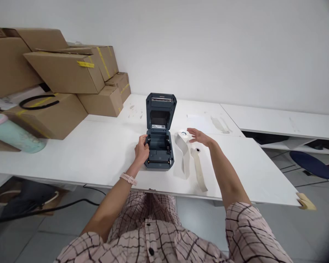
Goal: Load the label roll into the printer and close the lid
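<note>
A dark grey label printer (160, 157) stands on the white table with its lid (161, 109) raised, showing the roll bay inside. My left hand (142, 149) is closed on the printer's left side, with its fingers hooked over the edge of the bay. To the right of the printer, a white label roll (182, 136) stands on end, its loose strip curling toward the table's front edge. My right hand (199, 137) is open beside that roll, fingers stretched toward it; whether they touch is hard to tell. Closer to me lies a smaller roll with a beige strip (199, 170) unrolled.
Cardboard boxes (68, 71) are stacked at the left against the wall. A mint-green tumbler (15, 133) leans near them, and a black headband (40, 104) lies on one box. A blue stool (311, 164) stands on the floor at right. The table's front edge (98, 182) runs before me.
</note>
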The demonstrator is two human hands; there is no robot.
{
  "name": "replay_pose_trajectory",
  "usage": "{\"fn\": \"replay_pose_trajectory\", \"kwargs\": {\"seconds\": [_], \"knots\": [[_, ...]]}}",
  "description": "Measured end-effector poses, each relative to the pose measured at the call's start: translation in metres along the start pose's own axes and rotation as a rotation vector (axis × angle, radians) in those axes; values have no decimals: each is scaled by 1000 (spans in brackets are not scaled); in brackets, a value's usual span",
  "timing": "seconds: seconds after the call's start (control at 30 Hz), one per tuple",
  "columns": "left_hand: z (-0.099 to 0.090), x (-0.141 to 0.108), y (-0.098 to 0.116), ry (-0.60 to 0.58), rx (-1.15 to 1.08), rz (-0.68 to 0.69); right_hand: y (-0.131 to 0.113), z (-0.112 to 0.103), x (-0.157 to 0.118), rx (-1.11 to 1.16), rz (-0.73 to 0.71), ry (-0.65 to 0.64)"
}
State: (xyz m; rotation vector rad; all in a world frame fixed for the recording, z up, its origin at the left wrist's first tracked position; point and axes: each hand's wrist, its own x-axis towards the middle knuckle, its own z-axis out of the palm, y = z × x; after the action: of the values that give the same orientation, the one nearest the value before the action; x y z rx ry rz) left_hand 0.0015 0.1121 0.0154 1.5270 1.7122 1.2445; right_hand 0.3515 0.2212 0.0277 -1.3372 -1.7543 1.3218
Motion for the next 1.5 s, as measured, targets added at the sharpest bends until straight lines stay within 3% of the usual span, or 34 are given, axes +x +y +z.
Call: {"fn": "replay_pose_trajectory", "kwargs": {"seconds": [0.17,0.3,0.4,0.53,0.6,0.7,0.8,0.97,1.13,1.23,1.37,1.5], "knots": [[0,-1,-1,-6,-12,-3,-6,27,34,-52,63,-119],[1,-3,-1,3,-27,-13,-9,41,30,-72,56,-61],[1,-3,-1,9,-36,-19,-24,42,19,-78,4,-30],[0,-4,0,14,-60,-12,-74,53,7,-98,-239,-126],[-1,-4,2,12,-55,-12,-107,68,7,-241,-317,-231],[-2,-4,4,8,-42,-23,-149,100,16,-666,-285,-316],[-3,-4,5,-2,-47,-38,-170,131,28,-1001,-185,-367],[-3,-3,7,-11,-50,-48,-164,158,45,-1156,-117,-400],[-3,-2,7,-4,-46,-61,-145,164,44,-1194,-140,-411],[-2,-3,6,-7,-65,-52,-136,163,15,-1121,-280,-258],[-2,-4,5,0,-82,-25,-116,175,-53,-907,-496,-120],[-2,-5,4,24,-73,-22,-90,204,-101,-844,-516,-30]]}}
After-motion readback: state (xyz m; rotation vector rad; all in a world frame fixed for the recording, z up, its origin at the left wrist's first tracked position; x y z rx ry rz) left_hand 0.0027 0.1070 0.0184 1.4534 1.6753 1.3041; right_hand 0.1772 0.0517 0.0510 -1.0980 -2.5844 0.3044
